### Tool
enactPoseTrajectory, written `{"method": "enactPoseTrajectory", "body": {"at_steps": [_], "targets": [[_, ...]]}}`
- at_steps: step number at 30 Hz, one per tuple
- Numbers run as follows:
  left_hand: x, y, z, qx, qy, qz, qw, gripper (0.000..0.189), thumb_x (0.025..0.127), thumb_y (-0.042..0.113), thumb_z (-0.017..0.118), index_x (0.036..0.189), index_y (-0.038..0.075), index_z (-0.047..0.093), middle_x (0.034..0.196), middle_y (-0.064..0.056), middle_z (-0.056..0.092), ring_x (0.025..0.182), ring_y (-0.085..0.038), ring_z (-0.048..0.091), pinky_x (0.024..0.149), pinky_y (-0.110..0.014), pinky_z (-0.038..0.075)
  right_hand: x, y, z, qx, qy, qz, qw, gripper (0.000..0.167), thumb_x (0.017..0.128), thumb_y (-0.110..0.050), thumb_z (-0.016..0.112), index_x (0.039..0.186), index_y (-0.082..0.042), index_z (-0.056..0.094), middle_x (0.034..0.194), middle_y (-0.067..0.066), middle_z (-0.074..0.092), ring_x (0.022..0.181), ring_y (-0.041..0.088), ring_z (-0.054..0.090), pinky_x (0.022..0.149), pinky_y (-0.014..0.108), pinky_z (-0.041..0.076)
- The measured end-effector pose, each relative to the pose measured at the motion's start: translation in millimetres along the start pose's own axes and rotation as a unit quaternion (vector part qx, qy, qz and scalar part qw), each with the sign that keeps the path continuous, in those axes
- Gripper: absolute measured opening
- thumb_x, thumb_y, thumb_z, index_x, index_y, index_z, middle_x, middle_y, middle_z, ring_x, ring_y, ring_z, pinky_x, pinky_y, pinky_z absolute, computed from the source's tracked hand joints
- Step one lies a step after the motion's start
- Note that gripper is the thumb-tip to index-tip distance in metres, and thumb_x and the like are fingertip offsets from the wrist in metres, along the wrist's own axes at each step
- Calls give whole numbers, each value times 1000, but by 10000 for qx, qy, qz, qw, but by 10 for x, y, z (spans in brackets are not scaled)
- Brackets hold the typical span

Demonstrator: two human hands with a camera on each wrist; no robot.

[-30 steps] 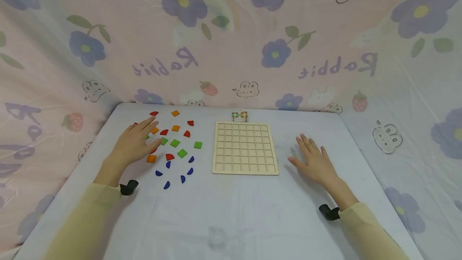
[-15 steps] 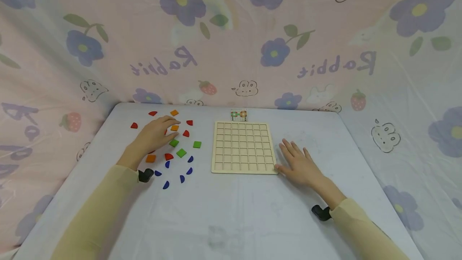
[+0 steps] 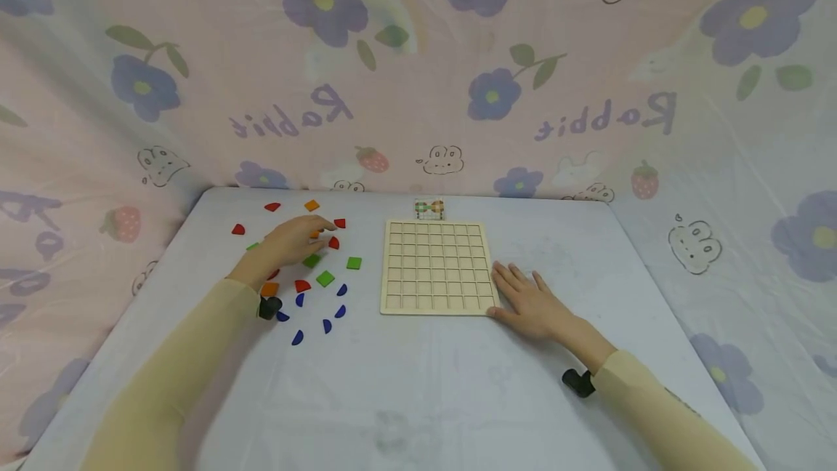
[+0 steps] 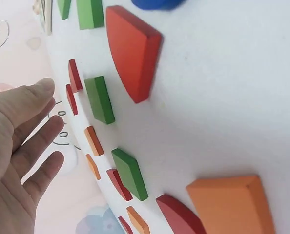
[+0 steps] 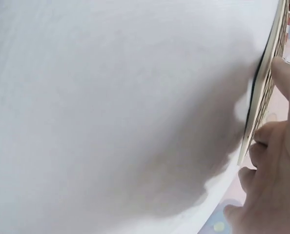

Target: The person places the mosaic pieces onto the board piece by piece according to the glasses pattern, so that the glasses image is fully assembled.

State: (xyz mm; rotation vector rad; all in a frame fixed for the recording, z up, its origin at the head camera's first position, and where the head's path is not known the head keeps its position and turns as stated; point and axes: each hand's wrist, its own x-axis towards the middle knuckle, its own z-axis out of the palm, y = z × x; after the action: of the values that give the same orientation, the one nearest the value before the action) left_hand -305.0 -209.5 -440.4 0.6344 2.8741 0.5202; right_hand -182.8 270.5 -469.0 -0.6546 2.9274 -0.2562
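My left hand (image 3: 288,244) hovers palm down over the scattered pieces at the left, with nothing between its fingers. In the left wrist view its thumb (image 4: 30,100) and fingers stand apart, above the tabletop. Around it lie red quarter-circle pieces (image 3: 334,243), green squares (image 3: 354,263) and orange squares (image 3: 312,205); some are hidden under the hand. My right hand (image 3: 532,310) lies with fingers stretched at the right edge of a pale wooden grid board (image 3: 438,269). Its thumb is at the lower right corner, and in the right wrist view the fingertips overlap the board's rim (image 5: 257,105).
Blue half-circle pieces (image 3: 341,290) lie nearer the front, left of the board. A small patterned card (image 3: 429,209) sits just behind the board. The white table (image 3: 418,384) meets a printed curtain (image 3: 418,93) at the back and sides.
My left hand has moved right over the pieces, toward the board. My right hand has moved left from the bare tabletop to the board's right edge.
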Motion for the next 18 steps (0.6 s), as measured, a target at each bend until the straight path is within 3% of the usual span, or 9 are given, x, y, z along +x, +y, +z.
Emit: {"method": "enactPoseTrajectory", "body": {"at_steps": [5, 10, 18], "targets": [[69, -10, 3, 9, -152, -4, 9999, 37, 103, 15, 66, 139, 9, 65, 144, -15, 60, 133, -37, 55, 111, -57, 44, -6, 7, 28, 62, -129, -60, 9999, 77, 106, -45, 56, 162, 1, 29, 171, 16, 21, 155, 44, 19, 119, 73, 13], [122, 3, 11, 103, -298, 186, 9993, 32, 103, 12, 66, 134, 10, 69, 139, -13, 65, 130, -36, 58, 109, -56, 46, -23, 8, 34, 173, -190, -23, 9997, 76, 106, -44, 56, 162, 0, 28, 171, 16, 20, 156, 44, 19, 119, 72, 14], [153, -49, 45, 212, -310, 396, 9985, 31, 98, 6, 72, 128, 10, 73, 131, -10, 69, 115, -31, 64, 103, -51, 52, -14, -11, -2, 143, -219, -78, 9996, 78, 106, -46, 56, 161, 1, 29, 171, 16, 21, 155, 43, 20, 119, 72, 15]]}}
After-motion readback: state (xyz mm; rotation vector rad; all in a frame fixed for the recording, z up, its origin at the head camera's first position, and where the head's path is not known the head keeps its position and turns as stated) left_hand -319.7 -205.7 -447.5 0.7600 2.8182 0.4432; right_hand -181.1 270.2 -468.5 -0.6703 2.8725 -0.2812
